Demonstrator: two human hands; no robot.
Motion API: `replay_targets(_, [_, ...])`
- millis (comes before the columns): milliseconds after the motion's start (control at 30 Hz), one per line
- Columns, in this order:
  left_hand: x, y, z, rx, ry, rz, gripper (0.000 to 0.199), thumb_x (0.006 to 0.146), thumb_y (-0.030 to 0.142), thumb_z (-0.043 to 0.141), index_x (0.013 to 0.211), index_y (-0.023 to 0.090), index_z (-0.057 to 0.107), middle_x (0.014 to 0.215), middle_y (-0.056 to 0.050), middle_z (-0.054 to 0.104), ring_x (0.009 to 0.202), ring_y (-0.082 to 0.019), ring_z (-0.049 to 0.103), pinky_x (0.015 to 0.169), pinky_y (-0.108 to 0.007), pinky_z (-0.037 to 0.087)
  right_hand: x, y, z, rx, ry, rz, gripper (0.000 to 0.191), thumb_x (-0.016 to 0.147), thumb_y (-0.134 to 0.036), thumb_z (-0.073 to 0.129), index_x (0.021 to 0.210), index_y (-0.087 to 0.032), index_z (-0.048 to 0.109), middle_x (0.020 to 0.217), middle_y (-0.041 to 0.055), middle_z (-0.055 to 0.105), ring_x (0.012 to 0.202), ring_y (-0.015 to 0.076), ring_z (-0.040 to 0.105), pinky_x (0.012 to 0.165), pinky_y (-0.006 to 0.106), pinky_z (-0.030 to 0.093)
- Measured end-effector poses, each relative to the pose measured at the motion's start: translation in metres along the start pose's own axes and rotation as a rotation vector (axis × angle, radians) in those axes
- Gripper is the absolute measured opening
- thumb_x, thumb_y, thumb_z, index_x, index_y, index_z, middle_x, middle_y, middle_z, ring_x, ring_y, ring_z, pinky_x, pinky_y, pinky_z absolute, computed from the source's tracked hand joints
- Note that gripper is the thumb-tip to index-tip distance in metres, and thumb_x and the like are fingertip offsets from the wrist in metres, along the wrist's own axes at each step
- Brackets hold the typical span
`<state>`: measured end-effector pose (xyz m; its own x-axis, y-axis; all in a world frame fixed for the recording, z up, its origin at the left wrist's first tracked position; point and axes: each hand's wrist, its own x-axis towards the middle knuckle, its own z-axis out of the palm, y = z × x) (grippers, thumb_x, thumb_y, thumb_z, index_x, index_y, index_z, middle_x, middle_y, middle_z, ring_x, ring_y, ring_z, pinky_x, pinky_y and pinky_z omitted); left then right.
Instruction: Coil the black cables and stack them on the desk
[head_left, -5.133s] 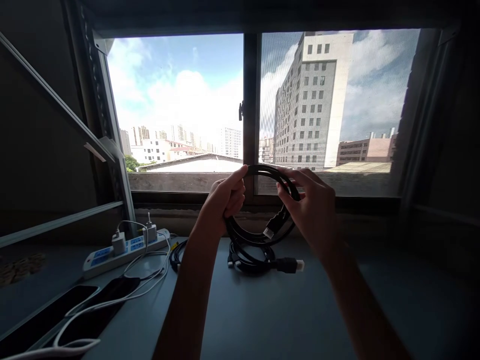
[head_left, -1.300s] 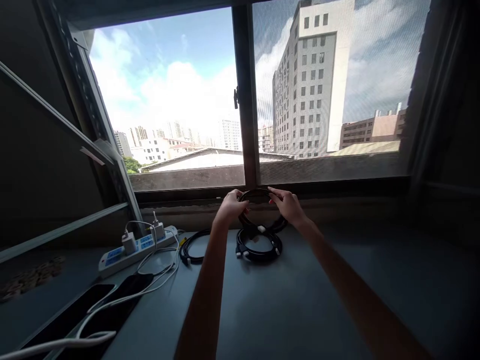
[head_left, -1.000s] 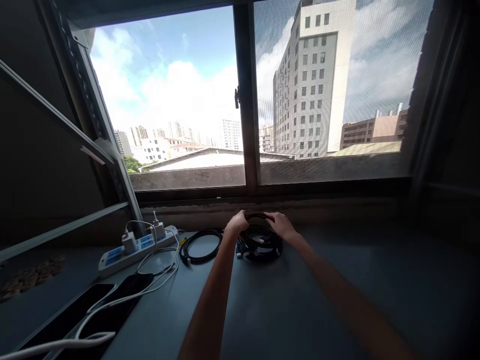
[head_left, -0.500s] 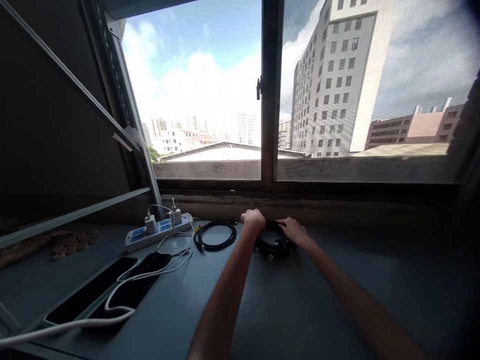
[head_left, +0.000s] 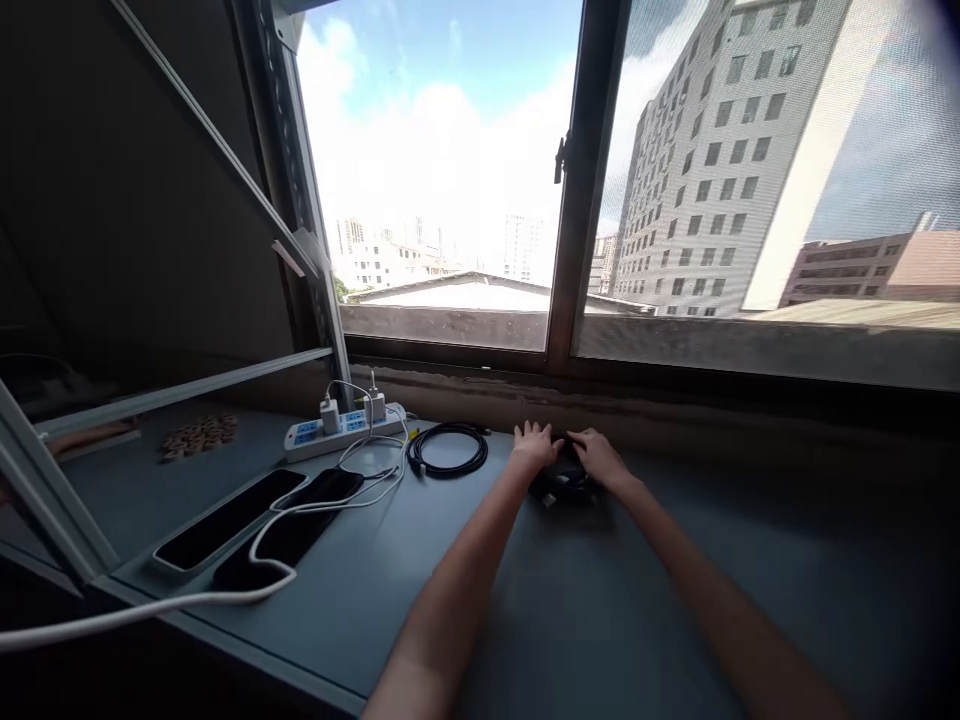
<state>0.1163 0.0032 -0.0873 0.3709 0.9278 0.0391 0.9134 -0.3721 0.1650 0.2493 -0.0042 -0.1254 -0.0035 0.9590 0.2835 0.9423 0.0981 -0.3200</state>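
Note:
A coil of black cable [head_left: 566, 492] lies on the grey tabletop below the window, with a light-coloured plug showing at its near edge. My left hand [head_left: 534, 446] rests at the coil's left side, fingers spread and pointing away from me. At the right side, my right hand [head_left: 601, 460] has its fingers bent over the coil's far edge and appears to grip it; the fingertips are partly hidden. A second coil of black cable [head_left: 448, 452] lies flat to the left of my left hand, touched by neither hand.
A white power strip [head_left: 352, 430] with two white chargers stands at the back left. White cables [head_left: 300, 510] run across two dark phones [head_left: 232, 520] [head_left: 300, 530]. A metal frame [head_left: 187, 385] rises on the left, near small brown pieces [head_left: 199, 437]. The window [head_left: 450, 200] is behind.
My left hand has gone from curled to spread fingers beside the coil. My right hand stays at the coil's right side. The view has turned, shifting the table's things rightward.

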Motion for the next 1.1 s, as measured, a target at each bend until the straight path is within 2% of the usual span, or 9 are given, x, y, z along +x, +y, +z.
replay_targets(67, [0.003, 0.001, 0.016, 0.035, 0.024, 0.009, 0.055, 0.09, 0.044, 0.037, 0.136, 0.016, 0.032, 0.143, -0.013, 0.03, 0.133, -0.028, 0.023, 0.106, -0.053, 0.015, 0.0, 0.0, 0.0, 0.005, 0.032, -0.012, 0.025, 0.09, -0.027, 0.05, 0.112, -0.016, 0.055, 0.115, 0.0082, 0.054, 0.103, 0.0198, 0.053, 0.087, 0.041, 0.045])
replay_targets(167, [0.006, 0.003, 0.026, 0.077, 0.066, 0.054, 0.053, 0.09, 0.041, 0.039, 0.136, 0.019, 0.031, 0.141, -0.012, 0.032, 0.131, -0.028, 0.025, 0.106, -0.054, 0.016, -0.001, -0.002, -0.002, 0.009, 0.057, -0.028, 0.023, 0.089, -0.026, 0.05, 0.109, -0.016, 0.057, 0.114, 0.0078, 0.055, 0.103, 0.0195, 0.053, 0.087, 0.041, 0.045])
replay_targets(333, [0.005, 0.003, 0.024, 0.117, 0.092, 0.085, 0.047, 0.088, 0.038, 0.044, 0.131, 0.018, 0.039, 0.134, -0.012, 0.04, 0.124, -0.027, 0.036, 0.102, -0.053, 0.025, -0.004, -0.006, -0.006, -0.008, 0.057, -0.049, 0.02, 0.089, -0.027, 0.05, 0.104, -0.016, 0.058, 0.11, 0.0072, 0.057, 0.1, 0.0184, 0.054, 0.086, 0.039, 0.045])
replay_targets(467, [0.005, 0.002, 0.021, 0.114, 0.101, 0.104, 0.045, 0.089, 0.038, 0.044, 0.129, 0.018, 0.042, 0.132, -0.011, 0.043, 0.122, -0.026, 0.038, 0.101, -0.052, 0.027, -0.007, -0.012, -0.011, -0.066, 0.051, -0.063, 0.02, 0.089, -0.026, 0.051, 0.103, -0.016, 0.059, 0.11, 0.0074, 0.056, 0.1, 0.0183, 0.054, 0.085, 0.038, 0.046])
replay_targets(533, [0.005, 0.001, 0.02, 0.106, 0.107, 0.117, 0.046, 0.089, 0.038, 0.042, 0.13, 0.017, 0.04, 0.134, -0.011, 0.042, 0.125, -0.026, 0.036, 0.102, -0.051, 0.025, -0.009, -0.015, -0.012, -0.109, 0.048, -0.075, 0.019, 0.089, -0.026, 0.051, 0.103, -0.016, 0.059, 0.11, 0.0074, 0.056, 0.101, 0.0186, 0.053, 0.086, 0.039, 0.045])
replay_targets(733, [0.005, 0.0, 0.022, 0.095, 0.171, 0.12, 0.052, 0.088, 0.029, 0.034, 0.137, 0.012, 0.033, 0.145, -0.012, 0.027, 0.136, -0.026, 0.014, 0.11, -0.04, 0.012, -0.01, -0.024, -0.012, -0.221, 0.057, -0.098, 0.02, 0.089, -0.027, 0.051, 0.104, -0.015, 0.058, 0.113, 0.0077, 0.055, 0.104, 0.0198, 0.052, 0.089, 0.042, 0.043])
replay_targets(933, [0.0, -0.001, 0.025, 0.079, 0.153, 0.111, 0.057, 0.084, 0.032, 0.038, 0.137, 0.012, 0.033, 0.144, -0.013, 0.03, 0.135, -0.028, 0.017, 0.109, -0.041, 0.012, -0.011, -0.025, -0.011, -0.226, 0.049, -0.109, 0.022, 0.089, -0.027, 0.051, 0.107, -0.016, 0.057, 0.113, 0.0079, 0.055, 0.103, 0.0195, 0.053, 0.088, 0.041, 0.044])
replay_targets(1100, [-0.007, -0.002, 0.029, 0.083, 0.177, 0.082, 0.059, 0.082, 0.029, 0.042, 0.138, 0.013, 0.03, 0.143, -0.014, 0.032, 0.133, -0.028, 0.021, 0.107, -0.041, 0.018, -0.013, -0.022, -0.008, -0.129, 0.062, -0.12, 0.023, 0.09, -0.027, 0.05, 0.109, -0.017, 0.057, 0.113, 0.0077, 0.055, 0.102, 0.019, 0.053, 0.087, 0.04, 0.045])
